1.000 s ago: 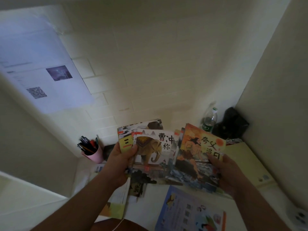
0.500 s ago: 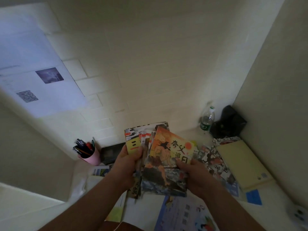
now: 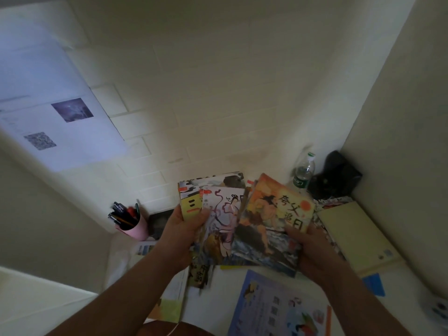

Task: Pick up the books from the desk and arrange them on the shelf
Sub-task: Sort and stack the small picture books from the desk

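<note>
The room is dim. The back wall [image 3: 218, 98] is made of pale painted bricks. A big white paper [image 3: 55, 112] hangs on it at the left, with a small dark picture and a square code. Another plain wall [image 3: 400, 141] stands at the right, and they meet in a corner. Below is a white desk [image 3: 218, 282]. Soft bluish light falls on the paper.

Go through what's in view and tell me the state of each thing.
Left hand: grips fanned books.
Right hand: holds orange-cover book.
Water bottle: upright, capped.
Pen cup: upright, full of pens.
Booklet: flat on desk.
</note>
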{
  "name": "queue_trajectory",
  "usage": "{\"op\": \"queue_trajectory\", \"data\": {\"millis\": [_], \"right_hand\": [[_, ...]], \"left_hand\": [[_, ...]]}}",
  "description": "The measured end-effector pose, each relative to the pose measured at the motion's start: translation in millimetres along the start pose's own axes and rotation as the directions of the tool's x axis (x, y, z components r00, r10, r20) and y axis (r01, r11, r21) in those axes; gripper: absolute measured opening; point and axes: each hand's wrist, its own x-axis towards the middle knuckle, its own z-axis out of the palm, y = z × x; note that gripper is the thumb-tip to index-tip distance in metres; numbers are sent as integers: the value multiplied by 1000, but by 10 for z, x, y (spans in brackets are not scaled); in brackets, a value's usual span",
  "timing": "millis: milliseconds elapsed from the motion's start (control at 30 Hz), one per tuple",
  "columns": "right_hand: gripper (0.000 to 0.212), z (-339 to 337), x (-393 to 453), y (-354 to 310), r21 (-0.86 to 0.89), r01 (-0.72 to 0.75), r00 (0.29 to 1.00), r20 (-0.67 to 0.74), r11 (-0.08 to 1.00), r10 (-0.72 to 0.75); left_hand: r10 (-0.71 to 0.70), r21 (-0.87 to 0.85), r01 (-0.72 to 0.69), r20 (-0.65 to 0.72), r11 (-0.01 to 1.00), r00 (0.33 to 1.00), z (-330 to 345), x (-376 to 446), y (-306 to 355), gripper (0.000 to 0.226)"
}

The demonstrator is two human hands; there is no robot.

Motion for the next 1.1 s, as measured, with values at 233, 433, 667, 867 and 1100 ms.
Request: {"op": "queue_trajectory", "data": {"millis": [233,433,667,867,1100], "right_hand": [[35,277,4,233,-181,-77,997,-12,980,76],[18,-49,-102,75,30,-22,994,-109,999,25],[28,308,-120,184,12,-92,995,-34,996,93],[39,351,-48,304,-14,-169,985,14,986,169],[32,-112,-27,15,19,-89,995,-40,996,89]], "left_hand": [[-92,32,94,-77,995,993,150,-37,-75,22],[-101,16,103,-90,995,991,-49,-58,8,23],[-21,176,30,-53,984,998,-45,-107,-81,31],[-57,169,56,2,984,998,-48,-113,-115,20],[24,30,-23,-50,999,998,-142,-68,25,24]]}}
